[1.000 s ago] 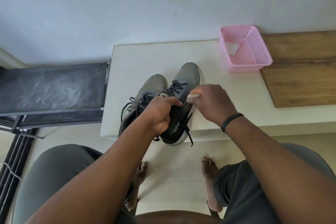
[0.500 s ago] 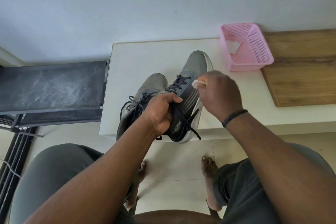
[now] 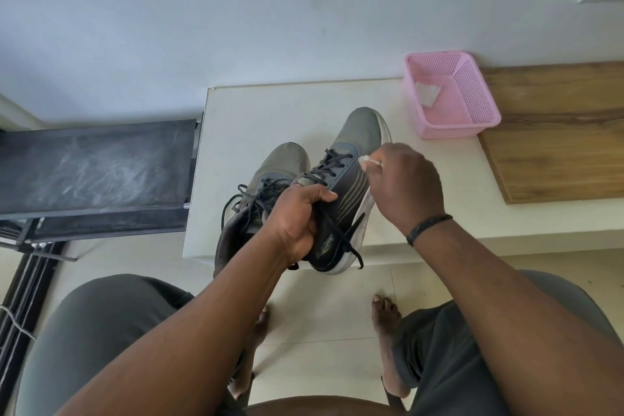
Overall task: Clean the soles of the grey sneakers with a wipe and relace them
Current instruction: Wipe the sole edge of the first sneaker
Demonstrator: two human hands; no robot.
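From the head view, your left hand (image 3: 297, 219) grips the right-hand grey sneaker (image 3: 344, 192) at its collar, tilted over the white table (image 3: 270, 111) edge. Your right hand (image 3: 405, 186) pinches a white wipe (image 3: 366, 161) against its sole edge. The side logo is unreadable.

Mesh-cloth sneaker (image 3: 360, 132), perforated plastic basket (image 3: 472, 91), wood-grain board (image 3: 553, 152).

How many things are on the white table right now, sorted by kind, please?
Grey sneakers: 2, and
Pink basket: 1
Wipes: 2, in the right hand in the basket
Total: 5
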